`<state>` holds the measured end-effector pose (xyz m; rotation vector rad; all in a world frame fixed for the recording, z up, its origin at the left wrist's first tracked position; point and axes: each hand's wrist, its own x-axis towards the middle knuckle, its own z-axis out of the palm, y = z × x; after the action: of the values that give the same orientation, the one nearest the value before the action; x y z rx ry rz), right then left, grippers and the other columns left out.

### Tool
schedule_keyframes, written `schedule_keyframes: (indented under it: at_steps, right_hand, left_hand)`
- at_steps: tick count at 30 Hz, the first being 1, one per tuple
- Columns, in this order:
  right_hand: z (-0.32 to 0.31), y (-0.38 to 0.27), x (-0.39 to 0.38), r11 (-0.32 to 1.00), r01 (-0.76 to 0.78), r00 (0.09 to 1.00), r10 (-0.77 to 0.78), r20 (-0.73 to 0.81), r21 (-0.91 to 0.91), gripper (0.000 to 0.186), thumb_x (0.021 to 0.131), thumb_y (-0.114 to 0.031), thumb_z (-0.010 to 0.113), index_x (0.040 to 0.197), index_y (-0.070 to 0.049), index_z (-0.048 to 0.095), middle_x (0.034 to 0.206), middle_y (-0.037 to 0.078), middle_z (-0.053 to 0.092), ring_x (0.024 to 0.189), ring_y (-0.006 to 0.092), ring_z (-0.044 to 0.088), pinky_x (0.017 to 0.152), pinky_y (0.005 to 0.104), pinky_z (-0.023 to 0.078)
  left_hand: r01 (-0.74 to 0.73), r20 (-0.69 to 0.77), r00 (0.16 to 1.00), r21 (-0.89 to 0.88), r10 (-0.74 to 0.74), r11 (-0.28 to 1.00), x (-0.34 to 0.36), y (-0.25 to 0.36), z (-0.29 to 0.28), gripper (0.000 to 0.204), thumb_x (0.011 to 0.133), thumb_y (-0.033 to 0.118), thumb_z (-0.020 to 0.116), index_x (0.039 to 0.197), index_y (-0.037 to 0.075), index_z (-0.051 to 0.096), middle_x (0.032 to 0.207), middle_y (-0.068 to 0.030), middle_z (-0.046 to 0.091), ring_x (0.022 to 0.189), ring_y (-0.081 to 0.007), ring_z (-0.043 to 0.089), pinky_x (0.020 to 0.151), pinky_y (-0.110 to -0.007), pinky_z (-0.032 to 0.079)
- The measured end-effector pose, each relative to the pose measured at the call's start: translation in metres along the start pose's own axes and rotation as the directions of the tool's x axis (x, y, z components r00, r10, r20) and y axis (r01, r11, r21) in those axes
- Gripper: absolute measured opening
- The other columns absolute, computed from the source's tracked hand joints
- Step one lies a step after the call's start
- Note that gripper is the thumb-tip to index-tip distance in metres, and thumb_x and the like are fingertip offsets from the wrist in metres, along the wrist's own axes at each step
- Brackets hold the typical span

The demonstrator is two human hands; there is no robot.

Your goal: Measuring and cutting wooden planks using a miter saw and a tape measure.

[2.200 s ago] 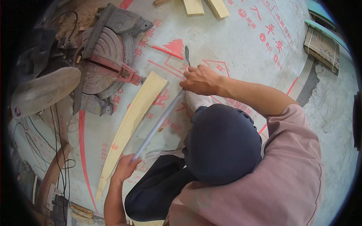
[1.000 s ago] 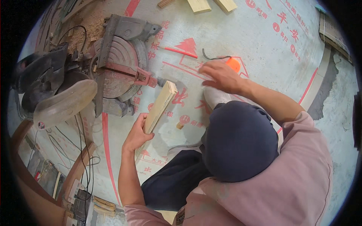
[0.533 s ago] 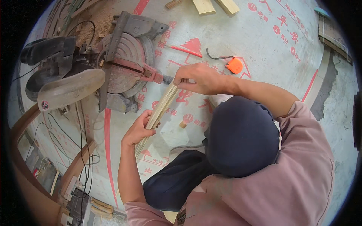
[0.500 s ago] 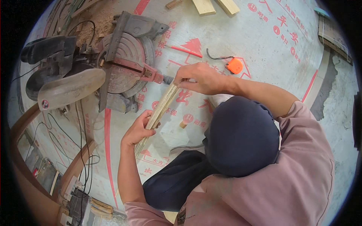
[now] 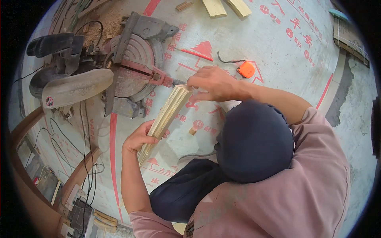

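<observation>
A pale wooden strip (image 5: 164, 117) with lengthwise grooves or layers slants between my hands, its upper end near the saw. My left hand (image 5: 145, 135) is wrapped round its lower part, thumb across the top face and fingertips showing at the far side. At the upper end, the bent fingers of my right hand (image 5: 214, 84) close on the strip's tip; their exact contact is partly hidden. Just beyond that end stands a miter saw (image 5: 133, 65) with a round, dusty base and a reddish slotted arm. An orange tape measure (image 5: 246, 70) lies beyond my right hand.
A small wood offcut (image 5: 193, 131) lies on the printed floor sheet (image 5: 246, 35). Pale boards (image 5: 214, 8) are at the far edge. Sawdust (image 5: 109, 29) is heaped behind the saw. Black cables (image 5: 85, 139) run along the left. My bent knee (image 5: 254, 142) rises between my arms.
The wooden strip has been rolled so more of its broad grooved face shows. My left hand has shifted slightly left and down, and my right hand has turned at the tip.
</observation>
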<state>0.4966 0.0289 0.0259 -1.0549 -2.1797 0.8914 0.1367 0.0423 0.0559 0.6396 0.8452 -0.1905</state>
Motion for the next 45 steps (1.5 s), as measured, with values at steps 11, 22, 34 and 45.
schedule_keyframes:
  at_steps: [11,22,34,45]
  right_hand:
    - [0.013,0.014,-0.023,0.963,0.212,0.977,-0.205,0.063,-0.164,0.014,0.085,-0.017,0.063,0.081,-0.009,0.053,0.064,0.005,0.051,0.059,0.0266,0.055,0.058,0.0417,0.045]
    - [-0.109,0.171,-0.047,0.640,-0.753,0.638,0.657,-0.401,-0.152,0.049,0.083,-0.029,0.076,0.126,-0.013,0.057,0.104,0.016,0.068,0.097,0.0377,0.065,0.083,0.0475,0.052]
    - [-0.154,0.253,0.025,0.251,-0.928,0.343,0.867,-0.361,-0.276,0.076,0.075,-0.041,0.083,0.131,0.000,0.052,0.123,0.025,0.062,0.121,0.0385,0.059,0.102,0.0450,0.049]
    - [-0.146,0.189,0.006,-0.164,-0.154,0.694,0.685,0.224,0.974,0.037,0.096,-0.028,0.059,0.119,0.000,0.055,0.099,0.009,0.061,0.086,0.0204,0.062,0.080,0.0348,0.055]
  left_hand:
    - [-0.059,0.039,0.998,-0.001,0.059,0.998,0.016,-0.022,0.004,0.067,0.068,0.008,0.075,0.131,0.003,0.054,0.109,-0.0041,0.066,0.102,-0.0140,0.062,0.096,-0.029,0.047]
    - [0.287,-0.522,0.814,0.742,0.253,0.606,0.064,-0.093,0.073,0.059,0.069,0.011,0.079,0.118,0.002,0.047,0.115,-0.0201,0.057,0.111,-0.0408,0.057,0.093,-0.050,0.048]
    - [0.667,-0.687,0.603,0.713,0.406,0.215,0.122,-0.173,0.095,0.051,0.077,0.028,0.076,0.118,0.008,0.052,0.119,-0.0094,0.052,0.111,-0.0298,0.053,0.091,-0.051,0.042]
    - [-0.007,-0.411,0.592,0.858,0.693,0.514,0.103,-0.080,0.079,0.054,0.078,0.012,0.074,0.129,0.007,0.056,0.118,-0.0152,0.055,0.111,-0.0321,0.055,0.094,-0.044,0.043]
